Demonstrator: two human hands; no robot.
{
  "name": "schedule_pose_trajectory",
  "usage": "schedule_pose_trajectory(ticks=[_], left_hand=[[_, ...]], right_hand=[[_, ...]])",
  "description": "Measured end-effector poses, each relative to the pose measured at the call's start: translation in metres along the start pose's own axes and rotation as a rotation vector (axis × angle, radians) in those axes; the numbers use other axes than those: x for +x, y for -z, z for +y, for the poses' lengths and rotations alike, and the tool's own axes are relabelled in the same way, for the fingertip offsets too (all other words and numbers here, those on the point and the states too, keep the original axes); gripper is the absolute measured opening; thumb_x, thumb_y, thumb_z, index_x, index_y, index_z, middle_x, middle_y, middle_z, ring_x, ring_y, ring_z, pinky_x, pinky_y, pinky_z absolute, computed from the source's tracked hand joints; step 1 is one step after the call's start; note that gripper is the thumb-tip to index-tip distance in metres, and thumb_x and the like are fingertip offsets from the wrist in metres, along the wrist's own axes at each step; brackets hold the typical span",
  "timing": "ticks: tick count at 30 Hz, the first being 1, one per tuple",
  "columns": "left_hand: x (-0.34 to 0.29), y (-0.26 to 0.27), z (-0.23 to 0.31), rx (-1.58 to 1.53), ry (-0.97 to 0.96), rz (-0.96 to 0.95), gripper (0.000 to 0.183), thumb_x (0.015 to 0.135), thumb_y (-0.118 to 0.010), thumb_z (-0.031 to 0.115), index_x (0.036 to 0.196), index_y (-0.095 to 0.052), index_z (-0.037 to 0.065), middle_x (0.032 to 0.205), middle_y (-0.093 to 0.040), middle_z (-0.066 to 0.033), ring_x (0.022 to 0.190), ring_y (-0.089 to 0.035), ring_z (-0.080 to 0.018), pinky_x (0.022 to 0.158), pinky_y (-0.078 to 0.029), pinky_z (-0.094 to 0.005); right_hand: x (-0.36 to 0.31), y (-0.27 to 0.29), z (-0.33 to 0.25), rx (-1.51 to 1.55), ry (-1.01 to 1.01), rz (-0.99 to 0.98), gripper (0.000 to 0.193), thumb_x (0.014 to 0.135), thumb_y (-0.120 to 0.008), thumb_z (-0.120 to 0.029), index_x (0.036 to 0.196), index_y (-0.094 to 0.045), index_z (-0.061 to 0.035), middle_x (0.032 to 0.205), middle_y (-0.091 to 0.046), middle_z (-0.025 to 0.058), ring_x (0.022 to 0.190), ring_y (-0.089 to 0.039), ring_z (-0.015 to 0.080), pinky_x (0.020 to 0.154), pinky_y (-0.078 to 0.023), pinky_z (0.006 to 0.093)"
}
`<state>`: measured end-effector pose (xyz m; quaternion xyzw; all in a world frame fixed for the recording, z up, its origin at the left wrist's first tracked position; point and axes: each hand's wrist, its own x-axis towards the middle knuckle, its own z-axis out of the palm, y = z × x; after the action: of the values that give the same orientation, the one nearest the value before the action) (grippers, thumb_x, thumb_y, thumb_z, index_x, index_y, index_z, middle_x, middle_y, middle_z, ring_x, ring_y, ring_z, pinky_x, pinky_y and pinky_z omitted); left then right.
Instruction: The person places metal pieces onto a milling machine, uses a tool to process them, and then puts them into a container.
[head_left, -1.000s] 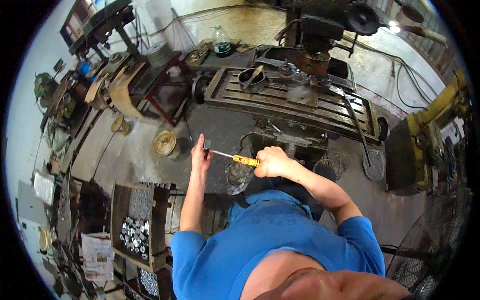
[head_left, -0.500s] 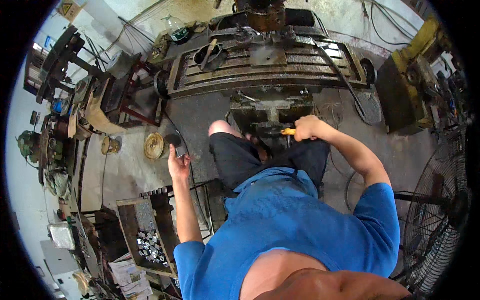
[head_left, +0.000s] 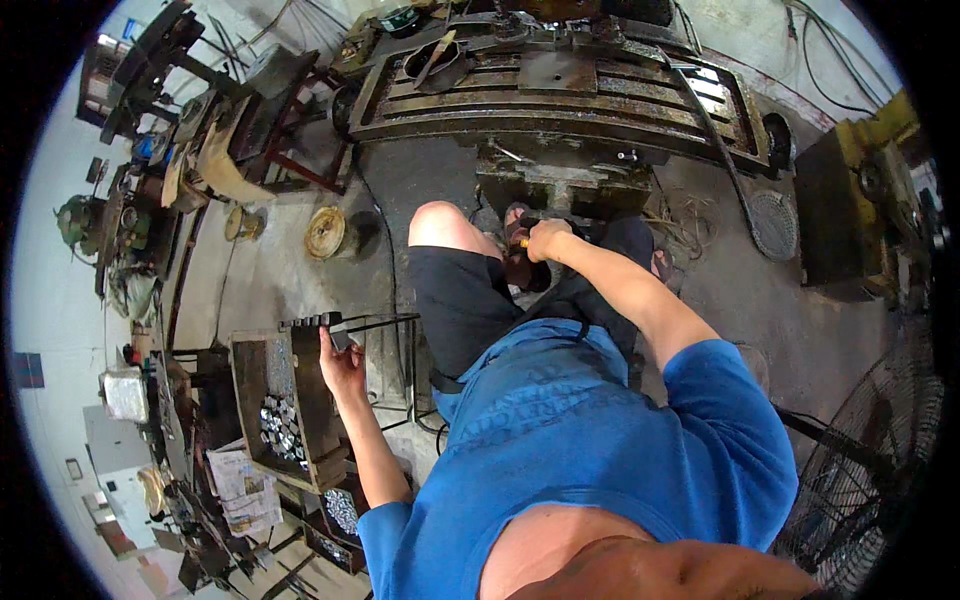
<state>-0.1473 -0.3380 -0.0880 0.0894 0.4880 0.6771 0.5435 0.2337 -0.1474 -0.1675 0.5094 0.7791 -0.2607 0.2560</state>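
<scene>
My left hand (head_left: 343, 370) is raised at the left, its fingers closed around a small grey metal block (head_left: 342, 339). The block is right beside a row of dark blocks (head_left: 308, 321) along the far edge of a wooden crate (head_left: 318, 440). Small shiny metal pieces (head_left: 283, 432) lie inside that crate. Over my knees, my right hand (head_left: 549, 238) is wrapped round a yellow-orange handle (head_left: 524, 242). The rest of that tool is hidden against my dark shoes, so I cannot tell its kind.
A milling machine table (head_left: 450, 117) spans the far side, bearing a pot with a brush (head_left: 435, 62). A wire-mesh scoop (head_left: 774, 226) is at its right. A bucket (head_left: 326, 235) stands on the floor at left; a large fan (head_left: 860, 460) stands near right.
My left hand has come nearer with the metal block, to the crate's far edge. My right hand has moved left with the yellow-orange handle, away from the machine's front. The view has shifted.
</scene>
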Motion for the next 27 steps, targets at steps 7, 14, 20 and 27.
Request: schedule_pose_trajectory(ticks=[7,14,20,27], left_hand=[[-0.003,0.004,0.009,0.034,-0.035,0.093,0.023,0.085,-0.056,0.035,0.082,-0.055,0.012,0.064,-0.054,0.0002,0.047,-0.047,-0.0152,0.046,-0.04,-0.0261],[-0.001,-0.071,-0.001,0.102,-0.011,0.111,0.033,0.084,-0.056,0.037,0.072,-0.049,0.008,0.056,-0.05,-0.0037,0.039,-0.04,-0.0153,0.039,-0.036,-0.025],[0.005,-0.074,0.0,0.184,-0.032,-0.016,0.031,0.083,-0.057,0.038,0.079,-0.049,0.009,0.058,-0.049,-0.0026,0.044,-0.044,-0.0153,0.039,-0.036,-0.0242],[0.015,-0.06,-0.007,0.173,0.003,-0.036,0.035,0.08,-0.062,0.038,0.088,-0.052,0.005,0.065,-0.055,-0.0043,0.046,-0.05,-0.0163,0.039,-0.036,-0.0236]], right_hand=[[0.024,-0.022,0.002,0.038,-0.08,0.009,0.04,0.074,-0.055,-0.024,0.109,-0.06,-0.0059,0.116,-0.056,0.0111,0.101,-0.057,0.0276,0.075,-0.05,0.0419],[0.021,-0.029,0.004,0.09,-0.193,0.088,0.037,0.076,-0.051,-0.024,0.105,-0.061,-0.0042,0.107,-0.06,0.0143,0.089,-0.061,0.0304,0.059,-0.052,0.0463],[0.033,-0.046,0.007,0.184,-0.217,0.143,0.039,0.075,-0.051,-0.022,0.107,-0.06,-0.0025,0.11,-0.058,0.0162,0.093,-0.06,0.0333,0.065,-0.052,0.0469],[0.001,-0.024,-0.009,0.17,-0.05,0.147,0.041,0.074,-0.051,-0.029,0.106,-0.061,-0.0062,0.109,-0.06,0.0117,0.099,-0.058,0.0271,0.081,-0.048,0.0398]])
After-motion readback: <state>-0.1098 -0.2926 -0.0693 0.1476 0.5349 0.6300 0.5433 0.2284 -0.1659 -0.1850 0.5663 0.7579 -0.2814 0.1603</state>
